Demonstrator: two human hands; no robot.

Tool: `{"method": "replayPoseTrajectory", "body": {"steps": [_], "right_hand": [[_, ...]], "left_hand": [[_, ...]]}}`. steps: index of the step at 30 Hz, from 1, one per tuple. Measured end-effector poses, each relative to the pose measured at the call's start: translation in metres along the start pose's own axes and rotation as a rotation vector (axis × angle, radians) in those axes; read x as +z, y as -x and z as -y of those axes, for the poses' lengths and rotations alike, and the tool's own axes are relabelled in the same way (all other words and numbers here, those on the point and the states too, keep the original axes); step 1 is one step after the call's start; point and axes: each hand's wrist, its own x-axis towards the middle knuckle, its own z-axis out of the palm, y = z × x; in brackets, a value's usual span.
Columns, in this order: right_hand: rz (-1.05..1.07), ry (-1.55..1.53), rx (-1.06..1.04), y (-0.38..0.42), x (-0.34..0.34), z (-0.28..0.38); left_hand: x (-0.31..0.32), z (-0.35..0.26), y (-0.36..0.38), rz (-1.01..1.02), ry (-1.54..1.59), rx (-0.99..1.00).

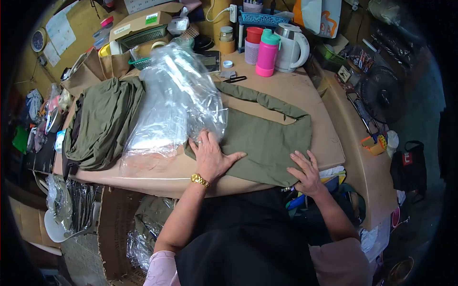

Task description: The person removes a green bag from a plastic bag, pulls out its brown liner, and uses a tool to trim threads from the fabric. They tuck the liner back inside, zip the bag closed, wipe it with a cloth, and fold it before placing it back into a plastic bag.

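Observation:
An olive-green cloth bag (265, 148) with a long padded strap (262, 99) lies flat on the table in front of me. My left hand (210, 153) rests on its left part, thumb stretched out, its fingertips at the edge of a pile of clear plastic bags (162, 105). At the bag's lower right edge lies my right hand (307, 172), fingers spread on the cloth. Neither hand grips anything that I can see. Left of the plastic, a stack of folded olive-green cloth pieces (105, 124) sits near the table edge.
A pink bottle (267, 55), a white kettle (290, 47) and a blue basket (262, 19) stand at the back of the table (305, 90). Black scissors or snips (235, 79) lie before them. Below left is an open cardboard box (112, 229) holding plastic-wrapped cloth. A fan (381, 93) stands right.

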Motion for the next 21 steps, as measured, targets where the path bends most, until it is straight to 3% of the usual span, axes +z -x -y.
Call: {"method": "replayPoseTrajectory", "body": {"steps": [2,3,6,10,12,13,15,16,18,19,20,21], "right_hand": [[-0.201,0.090,-0.107,-0.018,0.000,0.007],[-0.204,0.084,-0.107,-0.022,0.003,0.005],[-0.352,-0.116,-0.111,-0.036,0.004,-0.001],[-0.352,-0.005,-0.251,-0.090,-0.047,0.019],[-0.086,0.070,-0.251,-0.143,-0.078,0.049],[0.088,-0.019,-0.201,-0.166,-0.079,0.053],[0.383,-0.172,-0.059,-0.207,-0.073,0.049],[0.501,-0.236,0.030,-0.225,-0.067,0.041],[0.686,-0.342,-0.031,-0.251,-0.028,0.007],[0.688,-0.346,-0.039,-0.258,-0.004,-0.006],[0.822,-0.439,-0.055,-0.265,0.021,-0.019],[0.957,-0.534,-0.072,-0.268,0.044,-0.027]], "left_hand": [[0.000,0.002,0.000,-0.018,-0.010,0.082],[-0.002,0.003,0.001,-0.017,-0.016,0.080],[-0.007,0.007,0.002,0.033,-0.016,0.128],[0.005,-0.004,0.001,0.127,0.063,0.251],[0.010,-0.026,0.003,0.296,0.150,0.334],[0.012,-0.024,0.004,0.296,0.153,0.336],[0.014,-0.012,0.008,0.170,0.589,0.459],[0.007,0.004,0.007,0.180,0.399,0.359],[-0.053,0.028,-0.003,-0.048,0.419,0.251],[-0.071,0.049,-0.005,-0.200,0.328,0.109],[-0.093,0.065,-0.005,-0.391,0.130,0.098],[-0.121,0.073,-0.005,-0.436,-0.013,-0.019]]}}
